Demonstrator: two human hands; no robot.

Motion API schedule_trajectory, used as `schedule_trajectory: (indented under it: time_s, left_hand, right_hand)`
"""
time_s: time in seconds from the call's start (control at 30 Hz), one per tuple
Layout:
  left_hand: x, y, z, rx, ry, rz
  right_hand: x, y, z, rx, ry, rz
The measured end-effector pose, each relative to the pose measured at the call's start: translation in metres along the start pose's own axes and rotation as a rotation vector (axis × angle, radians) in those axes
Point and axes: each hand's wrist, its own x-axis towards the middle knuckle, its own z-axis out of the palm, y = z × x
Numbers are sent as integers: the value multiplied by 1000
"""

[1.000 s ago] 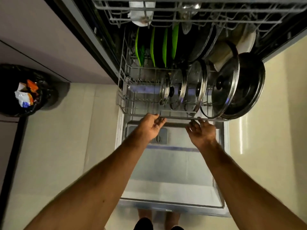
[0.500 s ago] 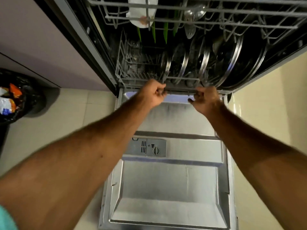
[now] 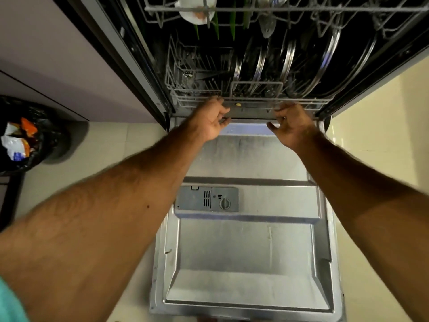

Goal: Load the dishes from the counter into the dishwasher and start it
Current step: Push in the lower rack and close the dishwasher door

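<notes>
Steel lids (image 3: 287, 59) stand on edge in the lower rack (image 3: 255, 98) of an open dishwasher. The rack lies inside the tub, with its front rim just above the hinge edge of the lowered door (image 3: 250, 252). A person's left hand (image 3: 210, 122) and right hand (image 3: 293, 126) hang just in front of that rim, the left one left of the rack's middle and the right one right of it. The fingers of both are loosely curled and grip nothing. Whether the left fingertips brush the wire cannot be told.

Green plates (image 3: 216, 26) show as thin slivers at the back of the lower rack, half hidden by the upper rack (image 3: 278, 10). A white dish (image 3: 195, 12) sits near the upper rack's left front corner. On the door's inner face, a grey dispenser (image 3: 206, 199) with a round cap lies toward the left edge, about midway down.

Left of the door, a bin (image 3: 53, 140) with a black liner stands on the pale tiled floor (image 3: 111, 145) beside a cabinet (image 3: 58, 54), and crumpled wrappers (image 3: 18, 142) lie inside it. A teal sleeve (image 3: 9, 303) shows at the left arm's near end.
</notes>
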Motion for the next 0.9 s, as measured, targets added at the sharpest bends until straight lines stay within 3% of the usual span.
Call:
schedule_trajectory:
  time_s: [0.3,0.43,0.57,0.9]
  left_hand:
    - [-96,-35,-23,-32,44,-42]
    - [-153,-70,-28,-69,128,-86]
    - [-222,-128,-36,-52,221,-210]
    - [-338,-312,-83,-216,389,-421]
  right_hand:
    - [-112,54,-13,129,-96,83]
    - [-192,75,-33,-66,-37,211]
    - [-257,116,-74,-213,9,320]
    - [-389,261,-202,-83,212,573]
